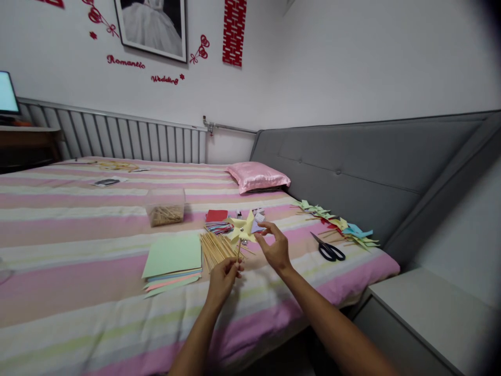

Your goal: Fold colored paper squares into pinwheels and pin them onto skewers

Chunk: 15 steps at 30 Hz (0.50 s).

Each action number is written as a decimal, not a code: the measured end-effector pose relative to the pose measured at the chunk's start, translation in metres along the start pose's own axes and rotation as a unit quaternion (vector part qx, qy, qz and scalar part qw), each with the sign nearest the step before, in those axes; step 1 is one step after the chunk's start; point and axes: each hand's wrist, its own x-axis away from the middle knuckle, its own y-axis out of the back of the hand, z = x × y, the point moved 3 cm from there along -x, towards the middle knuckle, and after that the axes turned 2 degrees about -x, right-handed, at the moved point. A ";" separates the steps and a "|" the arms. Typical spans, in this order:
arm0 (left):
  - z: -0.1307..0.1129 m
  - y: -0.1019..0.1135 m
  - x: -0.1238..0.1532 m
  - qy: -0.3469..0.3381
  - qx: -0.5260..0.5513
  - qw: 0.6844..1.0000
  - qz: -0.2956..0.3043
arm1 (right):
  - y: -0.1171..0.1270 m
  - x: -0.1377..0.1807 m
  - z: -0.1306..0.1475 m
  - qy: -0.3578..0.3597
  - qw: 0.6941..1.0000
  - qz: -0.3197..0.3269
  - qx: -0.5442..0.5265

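A pale yellow paper pinwheel on a thin wooden stick stands upright over the bed. My left hand is closed around the lower part of its stick. Beside the pinwheel's right blades is my right hand, its thumb and forefinger curved and apart. Whether a fingertip touches the paper I cannot tell. Behind the pinwheel lie a bundle of wooden sticks, a red paper stack and a purple paper piece, partly hidden by the blade and hand.
Coloured paper sheets are stacked at the left. A clear box of small sticks stands behind them. Black scissors lie right, near several pinwheels along the headboard. A pink pillow lies farther back.
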 end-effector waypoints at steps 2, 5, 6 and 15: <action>0.000 0.005 -0.001 -0.012 -0.037 0.999 -0.019 | 0.003 -0.004 0.000 0.001 0.999 0.042 -0.014; -0.002 0.015 -0.002 -0.022 -0.106 0.992 -0.061 | 0.007 -0.012 0.002 0.012 0.994 0.108 -0.019; -0.003 0.019 -0.002 -0.024 -0.129 0.988 -0.077 | 0.009 -0.015 0.002 0.017 0.992 0.127 -0.012; -0.011 0.034 -0.004 -0.070 -0.253 0.956 -0.133 | 0.018 -0.025 -0.002 0.001 0.973 0.233 -0.004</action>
